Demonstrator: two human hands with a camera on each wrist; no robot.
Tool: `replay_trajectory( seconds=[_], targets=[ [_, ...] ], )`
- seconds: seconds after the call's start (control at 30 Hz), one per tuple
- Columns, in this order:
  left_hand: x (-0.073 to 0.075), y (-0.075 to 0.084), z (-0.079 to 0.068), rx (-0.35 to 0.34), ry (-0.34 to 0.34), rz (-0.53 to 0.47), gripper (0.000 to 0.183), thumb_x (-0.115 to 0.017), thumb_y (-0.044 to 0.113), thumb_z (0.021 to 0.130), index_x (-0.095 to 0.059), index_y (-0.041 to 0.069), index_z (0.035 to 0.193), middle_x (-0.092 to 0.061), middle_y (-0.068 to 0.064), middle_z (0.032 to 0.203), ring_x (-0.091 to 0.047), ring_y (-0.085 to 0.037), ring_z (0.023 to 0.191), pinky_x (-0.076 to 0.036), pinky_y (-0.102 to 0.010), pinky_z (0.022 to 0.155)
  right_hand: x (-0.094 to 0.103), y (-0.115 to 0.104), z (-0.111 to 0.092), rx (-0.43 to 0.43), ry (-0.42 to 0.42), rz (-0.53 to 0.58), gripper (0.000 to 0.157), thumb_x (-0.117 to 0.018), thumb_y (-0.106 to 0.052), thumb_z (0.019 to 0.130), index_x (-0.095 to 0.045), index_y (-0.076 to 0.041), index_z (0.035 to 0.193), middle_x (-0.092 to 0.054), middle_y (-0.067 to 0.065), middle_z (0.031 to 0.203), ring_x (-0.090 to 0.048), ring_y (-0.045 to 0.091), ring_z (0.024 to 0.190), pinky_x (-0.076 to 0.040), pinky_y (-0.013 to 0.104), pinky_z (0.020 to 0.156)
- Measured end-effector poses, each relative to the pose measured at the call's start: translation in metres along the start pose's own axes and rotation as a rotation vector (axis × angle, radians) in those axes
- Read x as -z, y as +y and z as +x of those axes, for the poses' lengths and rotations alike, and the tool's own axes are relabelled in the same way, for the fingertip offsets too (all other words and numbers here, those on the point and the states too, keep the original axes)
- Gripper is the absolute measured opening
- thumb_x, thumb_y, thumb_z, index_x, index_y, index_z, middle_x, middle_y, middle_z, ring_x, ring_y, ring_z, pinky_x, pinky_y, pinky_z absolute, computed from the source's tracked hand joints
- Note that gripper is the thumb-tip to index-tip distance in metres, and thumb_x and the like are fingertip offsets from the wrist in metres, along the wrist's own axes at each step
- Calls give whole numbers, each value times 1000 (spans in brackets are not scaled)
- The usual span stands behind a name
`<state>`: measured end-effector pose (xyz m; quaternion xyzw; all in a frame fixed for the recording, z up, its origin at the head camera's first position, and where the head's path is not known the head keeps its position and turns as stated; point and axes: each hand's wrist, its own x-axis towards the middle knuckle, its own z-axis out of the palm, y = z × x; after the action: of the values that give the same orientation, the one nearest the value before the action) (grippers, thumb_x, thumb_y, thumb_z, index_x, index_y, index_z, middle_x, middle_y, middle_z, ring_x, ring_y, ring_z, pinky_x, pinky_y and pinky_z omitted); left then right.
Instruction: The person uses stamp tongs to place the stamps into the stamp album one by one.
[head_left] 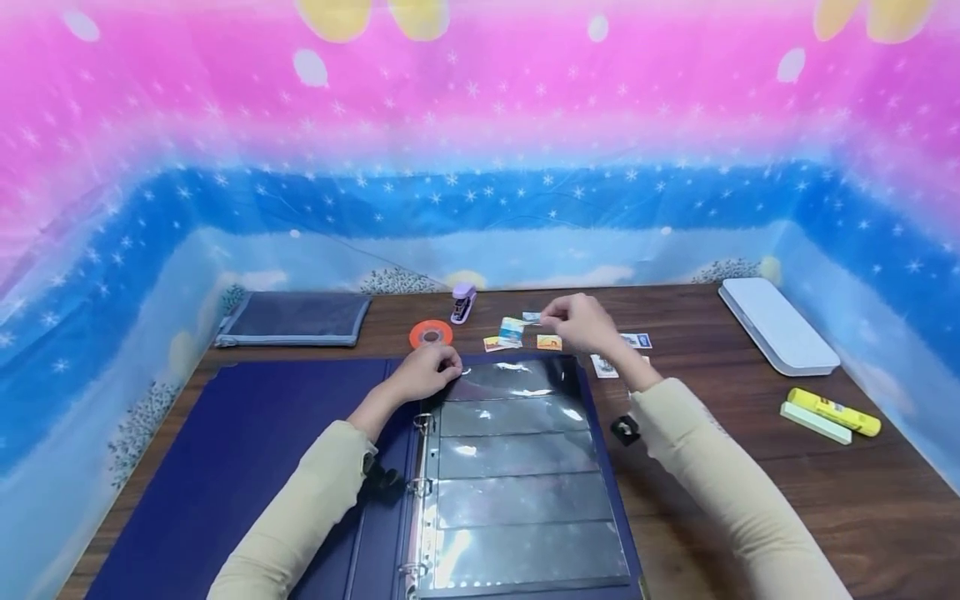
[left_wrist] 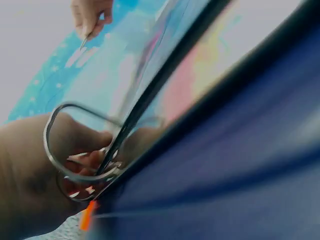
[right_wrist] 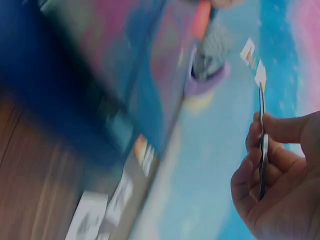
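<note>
A dark blue ring binder (head_left: 277,467) lies spread on the table, with a black stamp page (head_left: 517,458) of clear pockets on its rings. At the page's top left corner, my left hand (head_left: 423,372) pinches the edge between thumb and fingers. My right hand (head_left: 581,321) grips metal tweezers (right_wrist: 262,150) beyond the page's top edge. A small blue and white stamp (head_left: 512,331) is caught at the tweezer tips, in the air in the right wrist view. Several loose stamps, including an orange one (head_left: 549,342), lie behind and beside the binder.
An orange tape roll (head_left: 420,333) and a purple stapler (head_left: 462,304) stand behind the binder. A grey mesh pouch (head_left: 296,319) lies at the back left. On the right are a white case (head_left: 780,325), a yellow glue stick (head_left: 832,412) and a pale green bar (head_left: 815,423).
</note>
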<state>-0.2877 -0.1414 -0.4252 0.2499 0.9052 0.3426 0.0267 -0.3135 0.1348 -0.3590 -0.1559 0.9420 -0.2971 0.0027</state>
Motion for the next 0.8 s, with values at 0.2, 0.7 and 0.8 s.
replay_trajectory(
  seconds=[0.2, 0.7, 0.8],
  targets=[
    [5, 3, 4, 31, -89, -26, 12, -53, 10, 93, -60, 5, 85, -57, -5, 79, -45, -12, 67, -39, -26, 70, -31, -18, 18, -65, -28, -32, 20, -56, -26, 89, -72, -14, 94, -72, 3, 89, -58, 15, 72, -42, 27, 63],
    [2, -2, 8, 93, -35, -103, 13, -52, 14, 94, -59, 7, 86, -57, -3, 79, -47, -12, 67, -40, -25, 68, -52, -23, 26, -22, -164, -68, 18, -59, -22, 87, -73, -12, 91, -72, 3, 89, -59, 15, 77, -45, 31, 75],
    [1, -3, 6, 101, -31, -113, 13, -52, 15, 94, -59, 8, 86, -57, -2, 78, -47, -12, 66, -39, -26, 67, -54, -25, 26, -13, -187, -98, 17, -59, -23, 88, -73, -14, 91, -72, 1, 88, -59, 14, 77, -44, 29, 74]
  ],
)
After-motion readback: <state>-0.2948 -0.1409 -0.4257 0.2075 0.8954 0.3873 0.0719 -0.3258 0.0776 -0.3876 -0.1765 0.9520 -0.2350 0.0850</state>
